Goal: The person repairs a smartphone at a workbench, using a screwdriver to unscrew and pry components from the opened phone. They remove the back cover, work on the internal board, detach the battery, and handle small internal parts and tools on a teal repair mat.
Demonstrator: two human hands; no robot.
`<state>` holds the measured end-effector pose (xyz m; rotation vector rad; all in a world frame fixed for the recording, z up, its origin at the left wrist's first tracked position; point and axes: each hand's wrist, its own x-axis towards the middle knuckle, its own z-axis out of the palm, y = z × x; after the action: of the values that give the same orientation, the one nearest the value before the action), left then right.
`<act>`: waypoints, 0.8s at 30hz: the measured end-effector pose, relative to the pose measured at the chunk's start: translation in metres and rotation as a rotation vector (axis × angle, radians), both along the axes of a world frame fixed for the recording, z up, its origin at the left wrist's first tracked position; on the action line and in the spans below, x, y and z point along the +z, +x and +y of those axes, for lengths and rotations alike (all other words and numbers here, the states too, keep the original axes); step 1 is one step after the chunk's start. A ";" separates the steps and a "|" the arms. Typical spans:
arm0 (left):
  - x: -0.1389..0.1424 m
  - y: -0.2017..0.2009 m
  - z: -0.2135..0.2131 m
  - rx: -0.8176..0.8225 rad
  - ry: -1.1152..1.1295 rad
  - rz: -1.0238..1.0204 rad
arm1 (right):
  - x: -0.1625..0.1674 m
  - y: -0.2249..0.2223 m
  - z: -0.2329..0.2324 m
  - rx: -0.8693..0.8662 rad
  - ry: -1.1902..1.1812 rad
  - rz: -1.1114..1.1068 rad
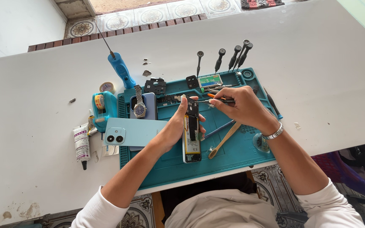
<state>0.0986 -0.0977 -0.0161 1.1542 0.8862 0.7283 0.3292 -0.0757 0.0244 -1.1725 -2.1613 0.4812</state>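
At the middle of the white surface [34, 84], on a teal work mat [233, 156], the left hand [175, 126] has its grip closed around an opened phone [192, 135] with its yellow-labelled battery showing. The right hand [243, 105] pinches a thin tool [216, 100] whose tip meets the phone's top end. Toward the surface's left edge lie a white glue tube [81, 143] with a black nozzle and a teal tape dispenser [102, 107]. A small green-and-white label [210, 80] sits at the mat's far edge.
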 end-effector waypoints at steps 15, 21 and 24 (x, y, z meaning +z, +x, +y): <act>0.000 0.001 -0.001 0.028 0.029 0.011 | 0.003 0.006 0.001 -0.132 -0.018 -0.050; -0.003 0.000 -0.001 0.041 0.083 -0.011 | -0.003 0.005 0.004 -0.157 -0.031 -0.215; -0.006 0.000 0.000 0.042 0.117 -0.048 | -0.005 0.005 0.005 -0.138 -0.045 -0.228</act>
<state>0.0987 -0.0976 -0.0216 1.2193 0.8390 0.8478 0.3337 -0.0710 0.0191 -1.4512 -2.2484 0.3524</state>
